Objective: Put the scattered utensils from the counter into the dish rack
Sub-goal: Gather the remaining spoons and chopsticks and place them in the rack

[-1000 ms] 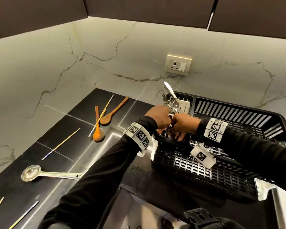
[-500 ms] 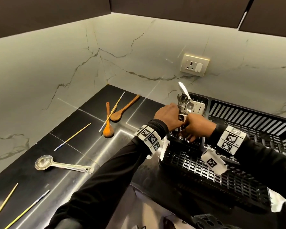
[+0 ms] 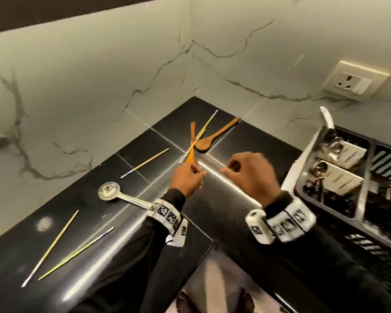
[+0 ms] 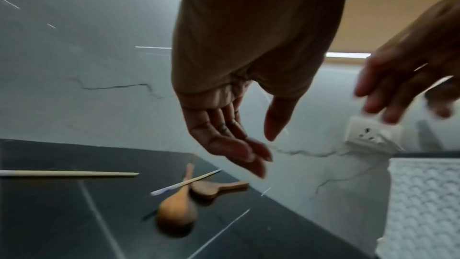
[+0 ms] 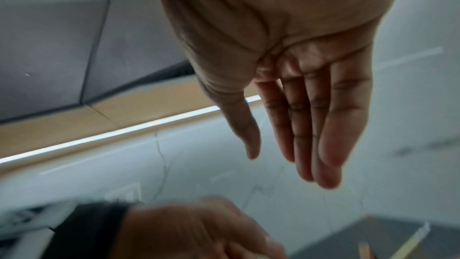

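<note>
Reaching: both hands are empty, judged to be heading for more utensils.
Left hand (image 3: 186,176): fingers loose and slack, holding nothing, above the counter (image 3: 54,222).
Right hand (image 3: 250,172): relaxed, empty, touching nothing.
Just beyond fingertips: wooden spoons (image 3: 207,141) crossed under a chopstick (image 3: 200,134).
Left of hands: ladle (image 3: 110,192), other chopsticks.
Right of hands: dish rack (image 3: 363,213), cutlery standing in its holder.

A glossy black stone counter (image 3: 54,249) with thin pale seams fills a corner. Pale grey-veined marble walls (image 3: 81,82) rise behind it and to its left. A cream wall socket (image 3: 354,81) sits above the counter's right end. Dark cabinets (image 5: 49,46) hang overhead, a light strip (image 5: 124,131) beneath.
</note>
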